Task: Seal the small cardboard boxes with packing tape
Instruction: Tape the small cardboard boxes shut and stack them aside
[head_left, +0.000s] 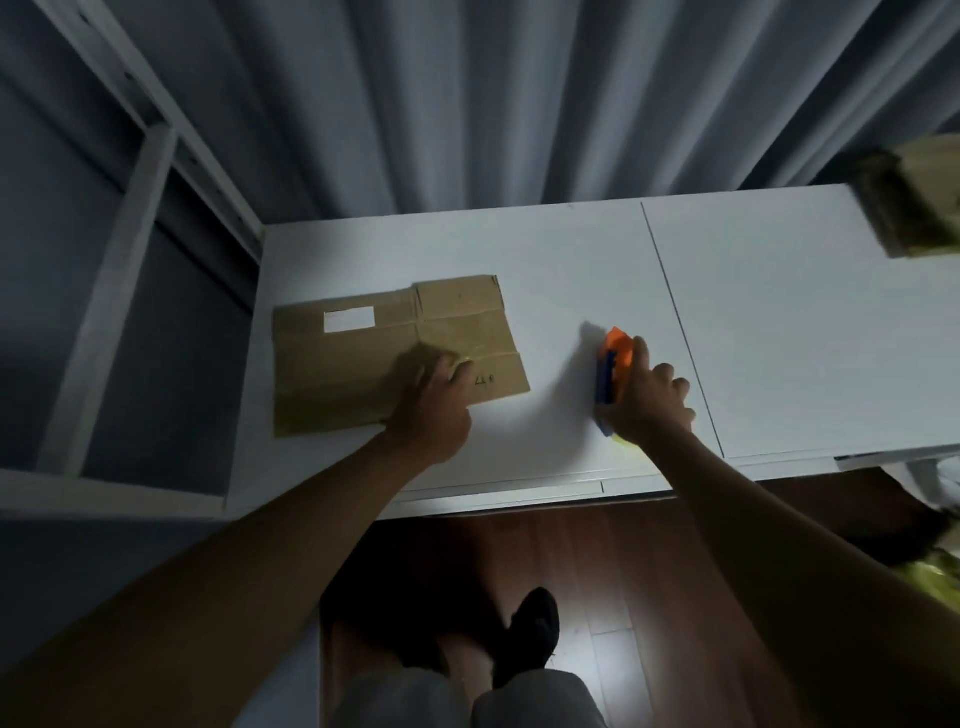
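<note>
On the white surface, near its left end: flattened cardboard box, white label toward the far left, shiny tape already across part of the top. Left hand pressed on the box's near right part, fingers blurred, so whether flat or curled around an edge cannot be told. Right hand well apart to the right, grip closed round an orange and blue tape dispenser standing on the surface. More cardboard blurred at the far right edge.

Step in hand, by the look of it: steadying or smoothing the box between tape runs, dispenser parked. Next move likely calls for bringing the dispenser over to the box, setting the tape's end on a seam, and pulling straight while keeping the box pinned.
</note>
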